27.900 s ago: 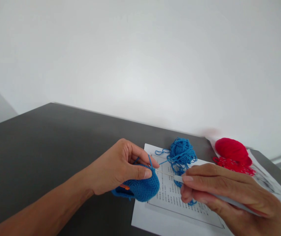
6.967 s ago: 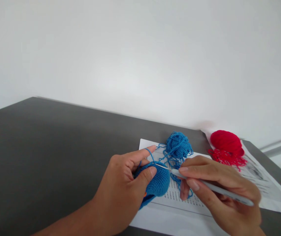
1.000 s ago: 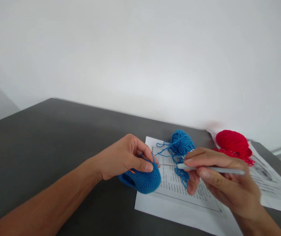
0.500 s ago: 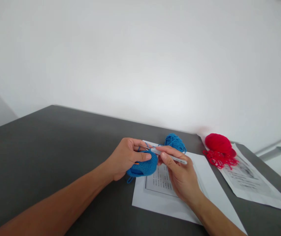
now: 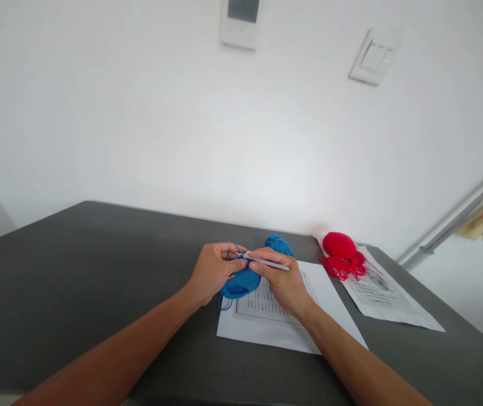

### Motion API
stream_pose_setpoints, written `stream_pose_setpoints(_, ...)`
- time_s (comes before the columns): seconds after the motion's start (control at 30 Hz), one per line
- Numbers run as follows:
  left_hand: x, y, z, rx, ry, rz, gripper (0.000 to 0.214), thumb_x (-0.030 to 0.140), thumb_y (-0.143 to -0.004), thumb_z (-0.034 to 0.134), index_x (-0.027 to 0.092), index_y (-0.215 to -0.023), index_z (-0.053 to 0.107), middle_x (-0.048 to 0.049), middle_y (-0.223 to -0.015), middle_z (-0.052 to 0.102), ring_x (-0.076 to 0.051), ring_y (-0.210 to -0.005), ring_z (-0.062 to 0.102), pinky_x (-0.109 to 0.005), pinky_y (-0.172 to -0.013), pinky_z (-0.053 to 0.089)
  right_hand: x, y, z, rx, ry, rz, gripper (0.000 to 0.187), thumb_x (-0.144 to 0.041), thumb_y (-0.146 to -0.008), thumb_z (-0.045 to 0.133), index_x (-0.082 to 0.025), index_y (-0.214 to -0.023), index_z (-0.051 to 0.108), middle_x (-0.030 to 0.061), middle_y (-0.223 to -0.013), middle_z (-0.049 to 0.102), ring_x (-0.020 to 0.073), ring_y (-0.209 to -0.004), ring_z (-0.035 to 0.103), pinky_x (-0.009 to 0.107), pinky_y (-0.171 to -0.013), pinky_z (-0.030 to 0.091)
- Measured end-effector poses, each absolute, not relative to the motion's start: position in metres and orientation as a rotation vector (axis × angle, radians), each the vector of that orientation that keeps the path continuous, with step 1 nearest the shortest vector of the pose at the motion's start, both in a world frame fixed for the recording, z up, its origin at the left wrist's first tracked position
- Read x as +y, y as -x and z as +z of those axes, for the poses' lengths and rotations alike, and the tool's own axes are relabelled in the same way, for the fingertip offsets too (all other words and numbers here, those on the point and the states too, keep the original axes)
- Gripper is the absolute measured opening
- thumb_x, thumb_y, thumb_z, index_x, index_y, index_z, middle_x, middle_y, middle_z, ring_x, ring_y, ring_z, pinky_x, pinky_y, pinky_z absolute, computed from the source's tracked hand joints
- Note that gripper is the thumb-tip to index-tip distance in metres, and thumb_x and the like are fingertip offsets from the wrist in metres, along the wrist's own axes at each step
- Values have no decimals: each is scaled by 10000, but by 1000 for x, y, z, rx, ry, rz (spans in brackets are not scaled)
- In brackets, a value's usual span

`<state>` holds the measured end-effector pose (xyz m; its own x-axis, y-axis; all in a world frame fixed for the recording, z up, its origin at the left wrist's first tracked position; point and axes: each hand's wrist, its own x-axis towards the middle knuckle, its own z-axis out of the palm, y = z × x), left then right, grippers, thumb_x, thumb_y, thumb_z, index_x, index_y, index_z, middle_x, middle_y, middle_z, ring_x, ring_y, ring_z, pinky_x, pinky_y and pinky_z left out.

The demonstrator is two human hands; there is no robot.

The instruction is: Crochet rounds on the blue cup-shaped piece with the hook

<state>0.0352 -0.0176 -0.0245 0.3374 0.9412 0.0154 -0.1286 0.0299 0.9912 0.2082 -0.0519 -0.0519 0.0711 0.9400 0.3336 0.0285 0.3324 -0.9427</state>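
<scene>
Left hand point(image 5: 214, 270): closed on the blue crochet piece point(image 5: 238, 283), thumb on top, held just above the near printed sheet point(image 5: 281, 324).

Right hand point(image 5: 281, 282): pinching the pale crochet hook point(image 5: 264, 261). A second ago the 2 hands were apart, hook tip reaching across; now they are together, the tip seemingly buried in the work's edge, though too small to confirm. Judged: a stitch being worked.

Blue yarn ball point(image 5: 279, 245): just behind the hands.

Red yarn ball point(image 5: 339, 246): on the second sheet point(image 5: 387, 299), right.

Dark table point(image 5: 76, 265). The view now takes in 2 wall fittings.
</scene>
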Motion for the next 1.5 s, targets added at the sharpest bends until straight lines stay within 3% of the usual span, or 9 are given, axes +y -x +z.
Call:
stream_pose_setpoints(0.1,-21,-39,-25,878,-1325,963,321,334,-665,878,122,-877,765,-16,-677,710,-125,-550,595,-223,-508,432,-53,-218,-52,-1395,1033,849,202,-322,-900,775,-159,-1015,741,62,-1096,738,210,-1037,696,445,-968,567)
stream_pose_setpoints(0.2,-25,-44,-31,960,-1424,909,247,350,-809,811,128,-880,731,23,-666,661,-112,-551,585,-233,-540,480,-54,-226,-58,-1447,1079,825,213,-337,-979,682,-161,-1097,697,74,-1175,703,214,-1076,679,443,-964,570)
stream_pose_setpoints(0.33,-28,-48,-42,1125,-1600,770,231,357,-956,699,127,-937,698,-5,-843,697,-143,-695,660,-288,-640,570,-52,-232,-71,-1482,1151,935,291,-359,-995,657,-168,-1214,659,89,-1247,673,221,-1073,680,432,-922,592)
stream_pose_setpoints(0.5,-29,-48,-46,1309,-1789,660,294,378,-962,686,130,-1119,702,-58,-1110,717,-229,-922,706,-372,-774,613,-53,-240,-75,-1578,1208,1152,338,-367,-996,657,-158,-1261,633,90,-1227,675,216,-1027,695,416,-872,611)
stream_pose_setpoints(0.63,-35,-48,-41,1418,-1922,651,328,387,-970,673,143,-1189,688,-75,-1200,700,-258,-1007,698,-416,-843,609,-50,-244,-74,-1629,1277,1119,351,-364,-993,661,-163,-1278,627,96,-1263,663,228,-1068,687,438,-904,602)
stream_pose_setpoints(0.93,-50,-44,-34,1552,-2171,534,331,365,-986,656,175,-1256,656,-104,-1262,678,-248,-1068,686,-454,-908,595,-53,-234,-73,-1736,1503,842,355,-365,-995,657,-168,-1288,624,100,-1285,655,234,-1091,679,450,-925,595)
stream_pose_setpoints(1.5,-66,-30,1,1444,-2354,440,327,357,-981,665,181,-1257,659,-102,-1281,671,-254,-1086,681,-452,-914,594,-72,-229,-56,-1864,1686,741,365,-368,-996,655,-170,-1301,617,102,-1297,650,238,-1099,677,453,-928,594)
